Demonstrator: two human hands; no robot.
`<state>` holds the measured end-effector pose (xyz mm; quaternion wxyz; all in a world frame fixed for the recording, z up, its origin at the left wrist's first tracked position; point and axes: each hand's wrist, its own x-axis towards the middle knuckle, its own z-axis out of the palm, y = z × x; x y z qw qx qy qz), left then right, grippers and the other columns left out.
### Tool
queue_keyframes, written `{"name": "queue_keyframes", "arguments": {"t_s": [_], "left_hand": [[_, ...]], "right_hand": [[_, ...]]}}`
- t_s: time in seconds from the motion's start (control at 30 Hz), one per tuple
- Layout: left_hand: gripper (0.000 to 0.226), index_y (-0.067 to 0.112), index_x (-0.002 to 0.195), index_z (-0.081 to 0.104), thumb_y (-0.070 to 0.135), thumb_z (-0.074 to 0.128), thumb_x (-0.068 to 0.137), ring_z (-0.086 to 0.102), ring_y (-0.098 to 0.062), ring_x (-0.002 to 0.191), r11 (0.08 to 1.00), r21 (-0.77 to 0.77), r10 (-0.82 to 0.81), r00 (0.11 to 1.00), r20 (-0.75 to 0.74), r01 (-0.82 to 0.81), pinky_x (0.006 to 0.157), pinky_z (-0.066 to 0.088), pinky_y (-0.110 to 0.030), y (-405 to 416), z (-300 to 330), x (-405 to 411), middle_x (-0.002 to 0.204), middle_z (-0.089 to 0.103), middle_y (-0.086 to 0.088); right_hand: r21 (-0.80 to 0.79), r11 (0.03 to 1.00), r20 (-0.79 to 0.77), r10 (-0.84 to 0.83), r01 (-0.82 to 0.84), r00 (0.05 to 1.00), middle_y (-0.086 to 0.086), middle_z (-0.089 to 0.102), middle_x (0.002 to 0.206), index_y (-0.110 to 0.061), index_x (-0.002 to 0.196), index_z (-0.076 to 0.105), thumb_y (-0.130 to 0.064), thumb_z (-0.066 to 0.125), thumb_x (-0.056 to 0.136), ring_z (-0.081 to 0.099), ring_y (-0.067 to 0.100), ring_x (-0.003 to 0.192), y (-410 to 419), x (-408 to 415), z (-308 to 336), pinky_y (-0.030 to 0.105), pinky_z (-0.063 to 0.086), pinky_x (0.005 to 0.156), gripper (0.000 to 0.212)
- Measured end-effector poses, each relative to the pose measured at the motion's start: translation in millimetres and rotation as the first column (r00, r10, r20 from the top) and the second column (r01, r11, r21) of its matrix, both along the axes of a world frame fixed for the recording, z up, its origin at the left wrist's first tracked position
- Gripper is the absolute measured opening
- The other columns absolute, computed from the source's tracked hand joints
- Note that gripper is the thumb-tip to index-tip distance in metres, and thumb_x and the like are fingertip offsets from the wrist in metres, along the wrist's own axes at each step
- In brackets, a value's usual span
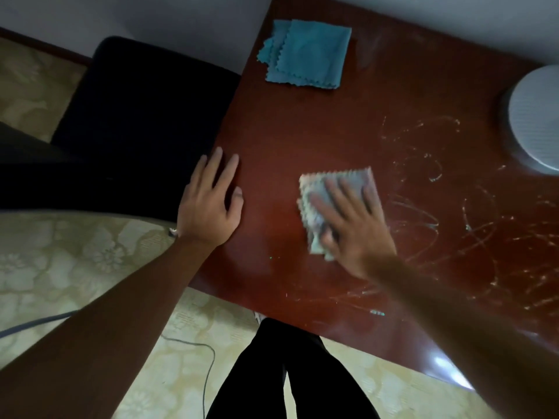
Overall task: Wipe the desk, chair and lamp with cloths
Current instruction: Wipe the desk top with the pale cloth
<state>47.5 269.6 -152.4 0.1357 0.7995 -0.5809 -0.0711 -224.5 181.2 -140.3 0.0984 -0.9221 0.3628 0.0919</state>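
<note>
Grey cloth [335, 201], folded, zigzag-edged, flat on the red-brown desk [287, 140] near its middle. Pressed down by the right hand [351, 225] — fingers straight and fanned over the cloth, palm on its near-right part, far and left edges of the cloth showing past the fingertips. Slightly blurred, hand and cloth both. Right forearm reaching in from the lower right, slanting up and left across the desk's near edge.

Left hand [211, 201] well to the left of the cloth, flat on the desk's left edge, fingers straight and a little apart, pointing away, holding nothing. Outer fingers over the edge, above the black chair [145, 116] set against that side. Left forearm running in from the lower left, over the patterned floor [60, 261].

Pale scribbled marks [453, 222] on the wood just right of the cloth, spreading toward the right edge. Blue cloths [308, 54] — folded, stacked — at the far-left corner, well apart from both hands. Round white lamp base [535, 116] at the far right, partly cut off.
</note>
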Motion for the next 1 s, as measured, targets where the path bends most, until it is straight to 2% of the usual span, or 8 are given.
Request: {"name": "queue_keyframes", "arguments": {"t_s": [0.17,0.33,0.47,0.63,0.7,0.8,0.9,1.0], "left_hand": [[0.059,0.015,0.154,0.028,0.035,0.039,0.1,0.034,-0.035,0.143,0.993,0.017,0.117,0.993,-0.024,-0.117,0.103,0.045,-0.049,13,-1,-7,0.16,0.025,-0.019],[0.058,0.016,0.152,0.033,0.036,0.041,0.098,0.04,-0.038,0.135,0.986,0.071,0.148,0.989,0.003,-0.148,0.101,0.043,-0.053,30,2,-15,0.157,0.029,-0.02],[0.059,0.014,0.151,0.035,0.038,0.041,0.097,0.042,-0.036,0.134,0.981,0.07,0.187,0.982,-0.041,-0.183,0.102,0.042,-0.053,29,5,-16,0.158,0.03,-0.015],[0.061,0.014,0.147,0.034,0.044,0.042,0.094,0.052,-0.036,0.122,0.951,0.091,0.302,0.95,-0.075,-0.295,0.083,0.051,-0.051,29,5,-16,0.146,0.04,-0.016],[0.061,0.014,0.147,0.035,0.044,0.043,0.094,0.055,-0.036,0.115,0.95,0.1,0.303,0.951,-0.06,-0.296,0.076,0.052,-0.048,29,6,-16,0.138,0.045,-0.017],[0.061,0.011,0.148,0.037,0.04,0.049,0.096,0.057,-0.039,0.11,0.954,0.108,0.286,0.958,-0.032,-0.281,0.072,0.052,-0.047,29,8,-14,0.133,0.049,-0.019],[0.062,0.013,0.15,0.034,0.039,0.051,0.097,0.057,-0.04,0.112,0.96,0.13,0.258,0.965,-0.051,-0.25,0.074,0.053,-0.049,30,10,-11,0.134,0.048,-0.019],[0.064,0.016,0.15,0.032,0.042,0.052,0.095,0.057,-0.038,0.112,0.959,0.118,0.272,0.954,-0.127,-0.258,0.077,0.051,-0.047,33,8,-5,0.136,0.047,-0.017]], "right_hand": [[-0.029,0.98,-0.013,-0.196,0.196,0.98,0.006,0.006,0.167,-0.034,0.158,0.01,-0.049,0.014,0.097,-0.001,0.025,0.154,-52,22,0,0.048,-0.007,0.121,0.063],[-0.05,0.998,0.028,-0.023,0.025,0.999,0.007,0.017,0.165,-0.03,0.158,0.02,-0.044,0.026,0.101,0.01,0.029,0.153,47,1,-1,0.055,0.009,0.123,0.059],[-0.035,0.995,-0.023,0.09,-0.091,0.996,0.006,0.016,0.165,-0.033,0.158,0.017,-0.049,0.023,0.101,0.009,0.028,0.154,7,6,-2,0.056,0.005,0.123,0.059],[-0.1,0.975,0.025,-0.199,0.2,0.98,0.01,0.014,0.166,-0.028,0.159,0.015,-0.046,0.016,0.099,0.007,0.03,0.154,-36,58,-7,0.054,0.0,0.122,0.062],[-0.101,0.985,0.034,-0.137,0.139,0.99,0.01,0.012,0.166,-0.028,0.159,0.011,-0.047,0.016,0.101,0.006,0.031,0.153,5,69,-7,0.056,0.001,0.122,0.061],[-0.044,0.998,0.093,-0.033,0.038,0.995,0.009,0.024,0.163,-0.028,0.157,0.025,-0.044,0.027,0.103,0.016,0.03,0.152,73,61,-2,0.054,0.008,0.123,0.056],[-0.006,1.0,0.058,0.015,-0.015,0.998,0.005,0.025,0.163,-0.031,0.155,0.029,-0.043,0.032,0.099,0.018,0.027,0.152,75,52,2,0.052,0.01,0.123,0.057],[-0.035,0.98,0.055,-0.193,0.195,0.98,0.007,0.019,0.165,-0.032,0.157,0.021,-0.045,0.023,0.099,0.012,0.028,0.153,22,66,-3,0.053,0.004,0.123,0.06]]}}
